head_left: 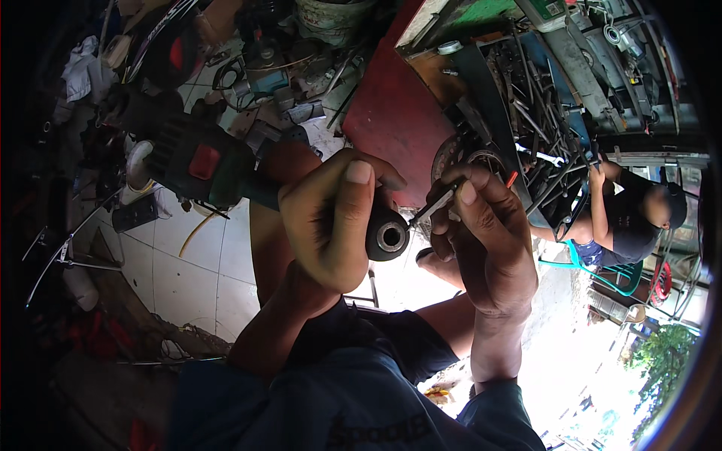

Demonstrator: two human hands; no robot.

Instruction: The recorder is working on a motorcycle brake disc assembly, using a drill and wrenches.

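My left hand (327, 225) is closed round the dark neck of a green and black power tool (192, 169) with a red switch, lying sideways. Its rounded black nose (387, 239), with a metal ring and hole, faces up beside my fingers. My right hand (489, 240) pinches a thin metal tool (432, 204) whose tip is at the edge of that nose; whether they touch I cannot tell. A small red piece (511, 179) shows above my right fingers, and a perforated metal disc (444, 154) is behind them.
A red metal panel (383, 128) and a metal tray (553, 56) heaped with rods and wrenches lie ahead. A co-worker (624, 218) sits at right by a teal chair (617, 278). Assorted tools and a bucket (331, 19) cover part of the tiled floor (180, 278).
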